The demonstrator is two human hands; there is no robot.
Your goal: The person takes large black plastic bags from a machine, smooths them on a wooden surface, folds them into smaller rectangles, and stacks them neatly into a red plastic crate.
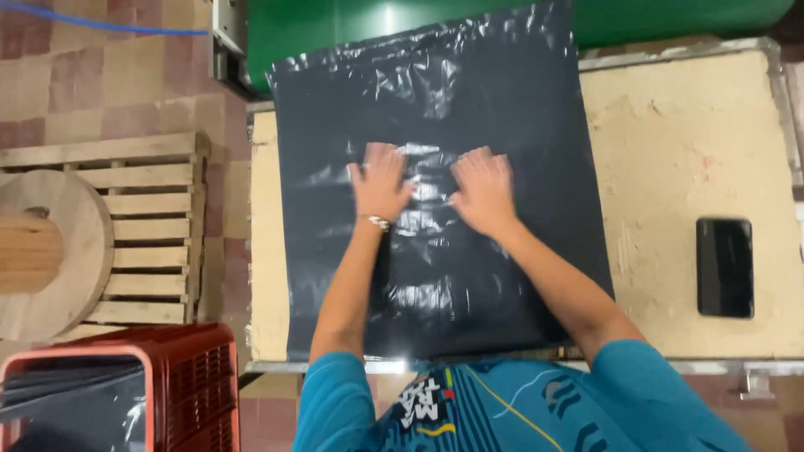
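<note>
Short-sleeved teal shirt [636, 393], sleeves ending above the elbows; forearms bare. Shirt front printed: dark blue vertical stripes down the middle, a white blocky graphic left of centre, thin yellow and pale diagonal lines crossing, small red and yellow marks near the graphic, darker curved shapes toward the right side. Left hand [381, 182]: bare, five fingers visible, thin silver-coloured bracelet [377, 222] or watch band at the wrist; which of the two not resolvable. Right hand [483, 188]: bare, nothing worn at the wrist.

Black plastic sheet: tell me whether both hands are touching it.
Touching. Head view shows left hand and right hand pressed flat on the black plastic sheet.
</note>
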